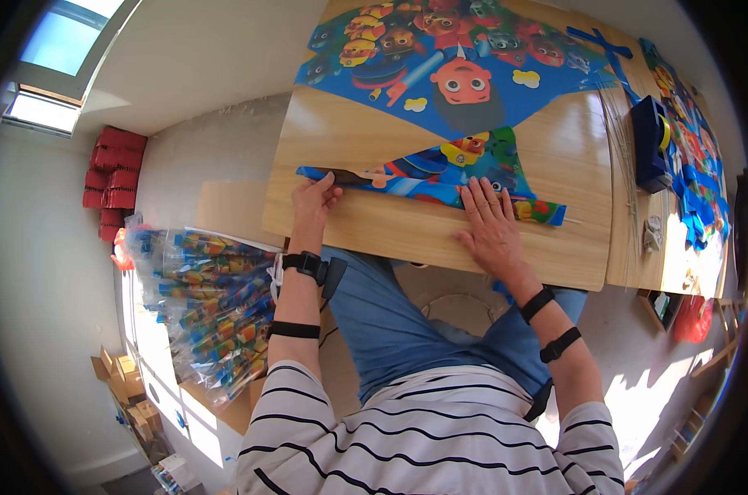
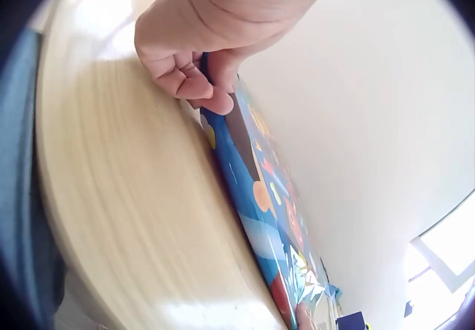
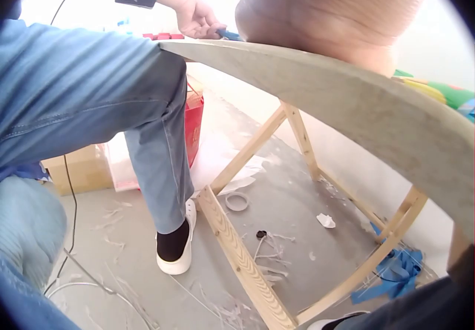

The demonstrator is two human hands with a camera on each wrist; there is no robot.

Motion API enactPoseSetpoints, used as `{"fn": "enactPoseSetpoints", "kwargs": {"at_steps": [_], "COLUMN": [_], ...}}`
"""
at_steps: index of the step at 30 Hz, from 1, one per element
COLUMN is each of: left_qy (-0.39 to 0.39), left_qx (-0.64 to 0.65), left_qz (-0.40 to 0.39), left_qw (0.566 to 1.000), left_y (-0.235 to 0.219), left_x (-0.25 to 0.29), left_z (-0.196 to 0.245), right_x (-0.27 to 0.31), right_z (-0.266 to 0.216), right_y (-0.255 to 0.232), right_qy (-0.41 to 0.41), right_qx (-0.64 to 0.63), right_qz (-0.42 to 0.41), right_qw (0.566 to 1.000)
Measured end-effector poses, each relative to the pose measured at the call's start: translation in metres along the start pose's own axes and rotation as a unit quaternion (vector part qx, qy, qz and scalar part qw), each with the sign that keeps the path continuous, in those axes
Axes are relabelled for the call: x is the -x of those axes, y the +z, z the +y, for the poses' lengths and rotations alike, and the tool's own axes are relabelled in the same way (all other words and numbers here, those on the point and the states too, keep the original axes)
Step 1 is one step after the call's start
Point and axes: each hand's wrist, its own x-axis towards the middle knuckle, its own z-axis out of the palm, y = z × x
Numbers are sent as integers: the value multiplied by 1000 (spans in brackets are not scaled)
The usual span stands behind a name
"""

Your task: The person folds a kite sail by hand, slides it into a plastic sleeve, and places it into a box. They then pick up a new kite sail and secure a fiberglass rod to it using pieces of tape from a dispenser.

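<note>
A printed sheet (image 1: 502, 157) with cartoon figures lies on the wooden table (image 1: 555, 256), its near edge a long narrow fold or roll (image 1: 428, 188). At the roll's left end, the left hand (image 1: 315, 198) pinches it between thumb and fingers; the left wrist view shows this hand (image 2: 215, 33) gripping the blue edge (image 2: 237, 170). The right hand (image 1: 491, 223) rests flat with fingers extended on the roll's right part. A thin pale stick end (image 1: 573, 221) shows past the roll's right end. In the right wrist view, the right hand (image 3: 326, 18) is only partly visible above the table edge.
A large printed sheet (image 1: 522, 78) covers the table's far side. At right stand a dark tape dispenser (image 1: 650, 144), thin sticks (image 1: 625, 165) and blue strips (image 1: 694, 210). Plastic-wrapped printed pieces (image 1: 213, 305) lie at left. Under the table are a wooden frame (image 3: 245, 259) and a tape ring (image 3: 237, 202).
</note>
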Motion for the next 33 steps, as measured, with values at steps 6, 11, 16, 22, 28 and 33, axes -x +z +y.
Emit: {"fn": "enactPoseSetpoints", "kwargs": {"at_steps": [6,11,16,22,28,33], "left_qy": [-13,24,12,46,40,169], "left_qx": [2,12,107,163,191,-50], "left_qz": [29,-9,-65,-110,-141,33], "left_qw": [999,1000,992,979,971,984], "left_y": [7,7,-20,-18,-29,-44], "left_x": [1,3,-25,-30,-37,-59], "left_z": [2,8,12,13,9,-5], "right_x": [2,1,1,1,0,1], "right_z": [-2,-1,-1,-1,-1,-1], "right_y": [-4,-3,-3,-2,-2,-3], "right_qy": [2,4,6,5,7,5], "right_qx": [-12,-9,-14,-19,-21,-20], "right_qz": [15,14,10,7,4,5], "right_qw": [1000,1000,1000,1000,1000,1000]}}
